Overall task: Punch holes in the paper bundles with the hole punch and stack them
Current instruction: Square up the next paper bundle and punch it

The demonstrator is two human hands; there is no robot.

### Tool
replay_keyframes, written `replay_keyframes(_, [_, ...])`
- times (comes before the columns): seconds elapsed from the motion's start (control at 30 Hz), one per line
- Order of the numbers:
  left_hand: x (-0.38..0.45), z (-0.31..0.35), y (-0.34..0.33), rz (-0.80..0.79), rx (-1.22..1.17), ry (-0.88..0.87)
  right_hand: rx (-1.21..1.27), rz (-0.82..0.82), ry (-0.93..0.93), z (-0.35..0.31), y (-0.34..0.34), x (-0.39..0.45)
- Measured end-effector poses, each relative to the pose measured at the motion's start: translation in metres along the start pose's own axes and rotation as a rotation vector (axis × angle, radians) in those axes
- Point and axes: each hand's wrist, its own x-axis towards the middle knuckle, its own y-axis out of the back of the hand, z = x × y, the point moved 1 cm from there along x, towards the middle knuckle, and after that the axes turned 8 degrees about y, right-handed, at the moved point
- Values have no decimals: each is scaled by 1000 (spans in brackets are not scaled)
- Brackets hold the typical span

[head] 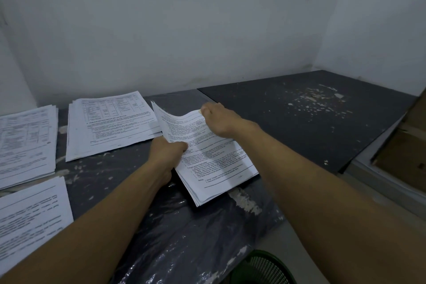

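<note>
A bundle of printed paper (pixel 216 166) lies in the middle of the dark table, its far end curled upward. My left hand (pixel 167 151) pinches its left edge between thumb and fingers. At the bundle's far right edge, my right hand (pixel 219 120) grips the lifted sheets. A second paper stack (pixel 110 124) lies just to the left, near the wall. No hole punch is in view.
Two more paper stacks lie at the left: one at the far left (pixel 25 143), one at the near left (pixel 30 219). The dark table (pixel 299 127) is flecked with white scraps. A green mesh basket (pixel 265 267) sits below. Cardboard boxes (pixel 403 150) stand at the right.
</note>
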Motion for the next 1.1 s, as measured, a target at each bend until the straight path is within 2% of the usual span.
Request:
replay_keyframes(0.23, [-2,0,0,-5,-5,-9,-123,22,26,4,-7,4])
replay_keyframes(0.37, [-2,0,0,-1,2,-11,-366,-19,26,5,-35,-5])
replay_keyframes(0.47, [-1,0,0,4,0,-17,-425,-12,21,6,-45,-4])
replay_keyframes(0.6, [-3,0,-1,-4,10,-27,-368,-46,-3,5,-39,-2])
replay_keyframes(0.9, [-2,0,-1,-12,4,-27,56,-42,-65,2,10,8])
replay_keyframes(1.1, [-5,1,-1,-16,-10,-9,169,-45,-64,2,26,8])
